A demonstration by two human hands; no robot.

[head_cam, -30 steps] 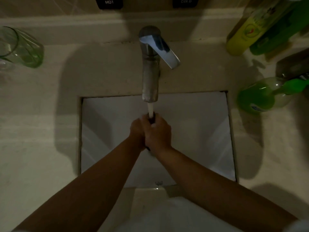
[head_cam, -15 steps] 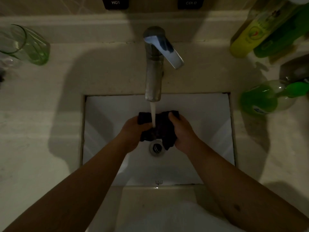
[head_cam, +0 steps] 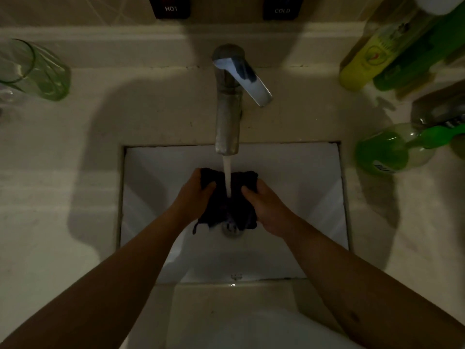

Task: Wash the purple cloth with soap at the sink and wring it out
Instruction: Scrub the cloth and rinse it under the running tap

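A dark purple cloth (head_cam: 235, 207) hangs spread out over the white sink (head_cam: 314, 187), just above the drain. Water runs from the metal tap (head_cam: 227, 117) onto its middle. My left hand (head_cam: 193, 195) grips the cloth's upper left edge, thumb on the front. My right hand (head_cam: 265, 205) grips the upper right edge the same way. A green soap bottle (head_cam: 387, 149) lies on its side on the counter right of the sink.
A green glass (head_cam: 37, 71) lies at the far left of the counter. Yellow and green bottles (head_cam: 372, 54) stand at the back right, with a dark object (head_cam: 442, 107) below them. HOT and COLD labels are on the wall behind the tap.
A second ago both hands were clasped together around the bunched cloth under the stream. They have moved apart and the cloth is now spread between them.
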